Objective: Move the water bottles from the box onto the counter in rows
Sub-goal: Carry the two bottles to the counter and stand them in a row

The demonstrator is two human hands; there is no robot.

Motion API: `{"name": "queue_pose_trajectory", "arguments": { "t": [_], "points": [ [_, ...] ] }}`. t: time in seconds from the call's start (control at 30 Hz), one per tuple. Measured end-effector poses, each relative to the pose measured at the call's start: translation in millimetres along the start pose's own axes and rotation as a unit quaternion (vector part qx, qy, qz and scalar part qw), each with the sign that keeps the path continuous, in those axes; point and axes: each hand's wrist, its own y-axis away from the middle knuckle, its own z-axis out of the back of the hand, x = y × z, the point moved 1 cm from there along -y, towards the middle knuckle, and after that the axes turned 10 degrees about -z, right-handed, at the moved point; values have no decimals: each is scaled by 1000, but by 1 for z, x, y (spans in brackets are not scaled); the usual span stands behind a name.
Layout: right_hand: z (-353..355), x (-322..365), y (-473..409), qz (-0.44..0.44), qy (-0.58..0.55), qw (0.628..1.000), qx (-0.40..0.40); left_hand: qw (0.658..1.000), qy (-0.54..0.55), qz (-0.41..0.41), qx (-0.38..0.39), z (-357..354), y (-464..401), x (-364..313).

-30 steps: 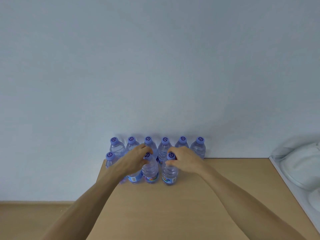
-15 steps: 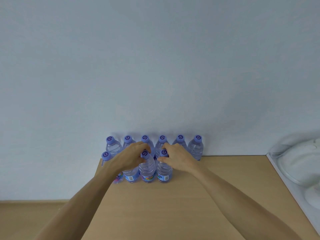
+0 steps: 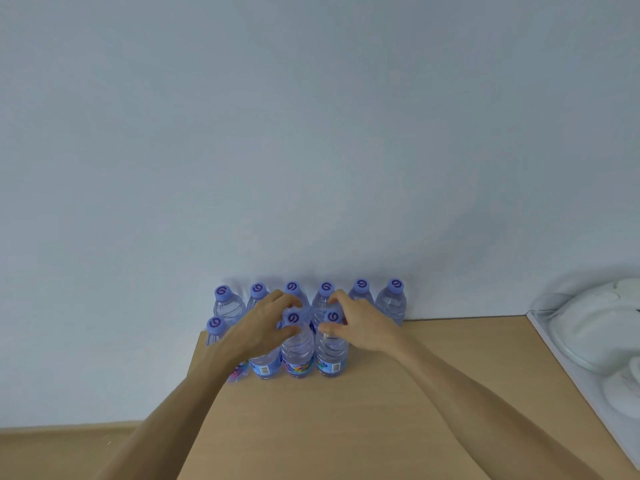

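Observation:
Clear water bottles with purple caps stand on the wooden counter [image 3: 346,427]. A back row [image 3: 393,303] of several lines the wall. A shorter front row starts at the left edge [image 3: 215,325]. My left hand [image 3: 258,327] grips the neck of the third front bottle [image 3: 297,351], thumb in front and fingers behind its cap. My right hand [image 3: 363,323] holds the neck of the fourth front bottle [image 3: 331,355] the same way. Both bottles stand upright on the counter, side by side and touching. My left forearm partly hides the second front bottle [image 3: 265,367]. The box is out of view.
A white surface with white plastic ware [image 3: 595,334] borders the counter on the right. The counter's left edge runs just beside the leftmost bottles. The pale wall [image 3: 311,150] stands directly behind the back row. Bare wood lies in front of and to the right of the bottles.
My right hand has slid its bottle left until it stands against the one in my left hand. Both hands have stayed at the bottle necks.

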Motion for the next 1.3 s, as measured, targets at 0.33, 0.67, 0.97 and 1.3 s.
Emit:
{"name": "queue_pose_trajectory", "arguments": {
  "t": [0.33,0.67,0.97,1.3],
  "points": [
    [21,-6,50,-47,29,990,-127,992,78,-74,-60,8,1,-20],
    [57,-68,164,-151,-6,959,-239,977,170,-117,-58,-19,-22,-110],
    [104,-179,336,-266,-43,909,-317,953,205,-221,26,-96,-62,-282],
    [177,-288,564,-394,5,821,-414,894,223,-370,119,-181,-99,-536]
  ]
}}
